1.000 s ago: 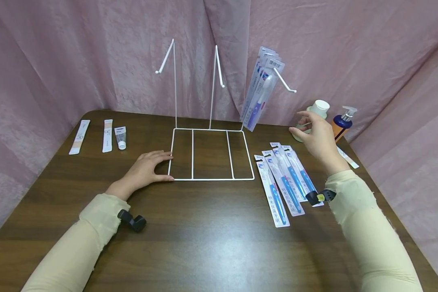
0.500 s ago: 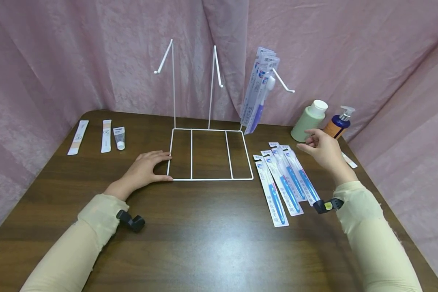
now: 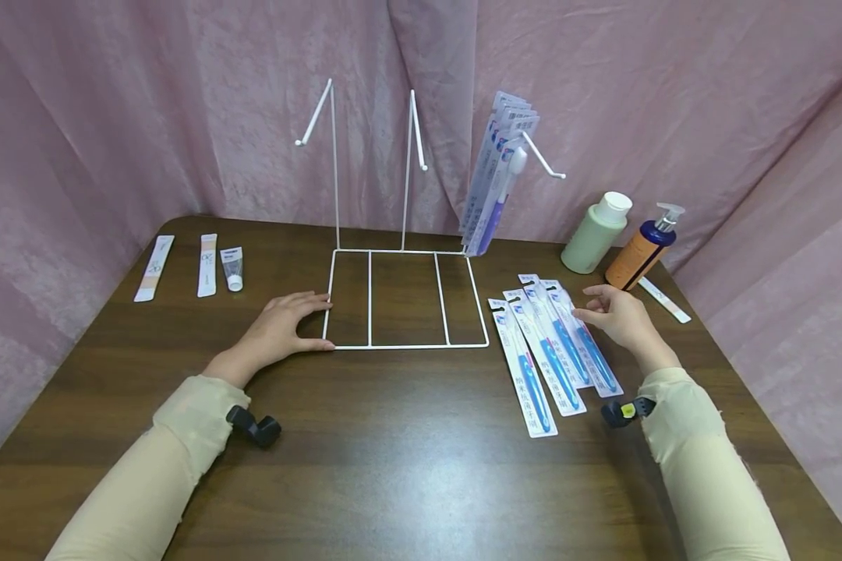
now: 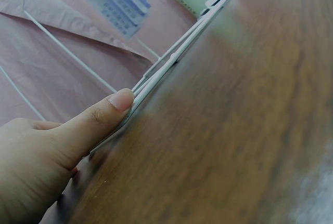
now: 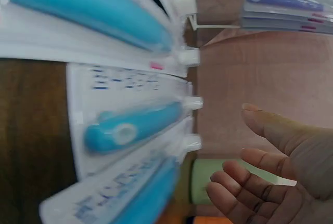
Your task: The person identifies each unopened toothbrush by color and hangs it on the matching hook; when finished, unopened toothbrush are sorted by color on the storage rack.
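A white wire display rack (image 3: 407, 347) stands mid-table. My left hand (image 3: 281, 327) holds its front left corner, the thumb along the wire in the left wrist view and the fingers at the side bar. Several packaged toothbrushes (image 3: 491, 202) hang on the rack's right hook; the other two hooks are bare. To the right of the rack, several packaged toothbrushes with blue handles (image 3: 550, 347) lie fanned on the table. My right hand (image 3: 620, 315) hovers at the upper end of the rightmost pack, its fingers loosely bent and apart with nothing between them in the right wrist view.
Behind my right hand stand a green bottle (image 3: 592, 238) with a white cap and an orange pump bottle (image 3: 638, 253). A slim white sachet (image 3: 663, 300) lies beside them. At the far left are two sachets (image 3: 154, 269) and a small tube (image 3: 232, 269). A pink curtain (image 3: 252, 117) hangs behind.
My right hand has come down from in front of the green bottle to the rightmost toothbrush pack. The hanging packs have swung slightly. My left hand stays on the rack.
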### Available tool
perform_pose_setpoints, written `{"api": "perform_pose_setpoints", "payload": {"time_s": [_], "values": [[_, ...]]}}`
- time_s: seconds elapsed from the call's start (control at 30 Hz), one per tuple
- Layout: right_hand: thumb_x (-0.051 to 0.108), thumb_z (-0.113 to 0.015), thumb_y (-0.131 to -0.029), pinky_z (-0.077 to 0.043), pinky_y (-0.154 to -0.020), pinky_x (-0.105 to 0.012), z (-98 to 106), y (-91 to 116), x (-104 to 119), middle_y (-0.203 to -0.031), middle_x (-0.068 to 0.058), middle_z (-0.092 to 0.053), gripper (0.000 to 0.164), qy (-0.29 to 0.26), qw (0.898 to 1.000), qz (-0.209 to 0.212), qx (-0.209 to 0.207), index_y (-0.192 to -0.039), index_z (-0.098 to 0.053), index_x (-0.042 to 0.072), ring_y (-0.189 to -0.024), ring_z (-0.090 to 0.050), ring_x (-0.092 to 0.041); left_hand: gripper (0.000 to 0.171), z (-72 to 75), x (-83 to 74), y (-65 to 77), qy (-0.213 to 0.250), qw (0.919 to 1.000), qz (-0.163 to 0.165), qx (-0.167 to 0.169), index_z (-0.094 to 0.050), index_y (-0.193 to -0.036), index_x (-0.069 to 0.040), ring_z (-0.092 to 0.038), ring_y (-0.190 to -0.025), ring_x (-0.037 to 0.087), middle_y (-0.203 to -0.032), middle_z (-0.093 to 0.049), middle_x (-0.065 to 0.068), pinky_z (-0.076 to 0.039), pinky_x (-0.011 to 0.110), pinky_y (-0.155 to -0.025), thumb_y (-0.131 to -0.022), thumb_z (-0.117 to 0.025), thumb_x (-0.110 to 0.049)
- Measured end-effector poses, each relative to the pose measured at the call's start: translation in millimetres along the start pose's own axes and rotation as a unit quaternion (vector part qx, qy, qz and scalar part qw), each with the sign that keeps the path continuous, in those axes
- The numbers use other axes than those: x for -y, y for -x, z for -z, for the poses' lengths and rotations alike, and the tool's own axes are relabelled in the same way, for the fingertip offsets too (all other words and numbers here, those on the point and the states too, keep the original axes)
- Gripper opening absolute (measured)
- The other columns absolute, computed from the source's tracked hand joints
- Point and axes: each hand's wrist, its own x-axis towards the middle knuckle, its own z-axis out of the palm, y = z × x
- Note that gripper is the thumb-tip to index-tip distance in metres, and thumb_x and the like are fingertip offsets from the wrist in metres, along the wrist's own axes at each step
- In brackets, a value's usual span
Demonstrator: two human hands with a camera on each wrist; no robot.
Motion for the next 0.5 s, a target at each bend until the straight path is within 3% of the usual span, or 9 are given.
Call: {"api": "perform_pose_setpoints", "payload": {"time_s": [0.13,0.37,0.5], "values": [[0.03,-0.066,-0.091,-0.048,-0.08,-0.043,-7,-4,-7,-0.107,-0.024,-0.063,0.055,0.003,1.0,-0.003,0.012,-0.13,-0.051,-0.006,-0.09,-0.059,-0.03,0.081,-0.1,-0.4,0.4,0.001,1.0,0.0,-0.003,-0.052,-0.139,-0.011,-0.033,-0.142,0.036,-0.149,-0.045,0.013,-0.021,0.062,-0.113,-0.074,-0.076,-0.053],[0.031,-0.067,-0.089,-0.046,-0.085,-0.052,-14,-7,-15,-0.111,-0.029,-0.061,0.058,0.03,0.998,-0.02,0.046,-0.128,-0.052,-0.008,-0.097,-0.058,-0.037,0.08,-0.9,-1.6,1.2,0.001,1.0,0.003,-0.001,-0.052,-0.139,-0.011,-0.033,-0.141,0.036,-0.149,-0.045,0.013,-0.022,0.061,-0.113,-0.074,-0.076,-0.053],[0.032,-0.068,-0.088,-0.046,-0.082,-0.049,-19,-9,-17,-0.109,-0.027,-0.062,0.058,0.043,0.997,-0.03,0.051,-0.127,-0.053,-0.009,-0.094,-0.057,-0.034,0.081,-0.3,-1.4,1.5,0.001,1.0,0.004,-0.003,-0.052,-0.138,-0.011,-0.034,-0.141,0.036,-0.148,-0.045,0.014,-0.022,0.061,-0.113,-0.074,-0.076,-0.053]]}}
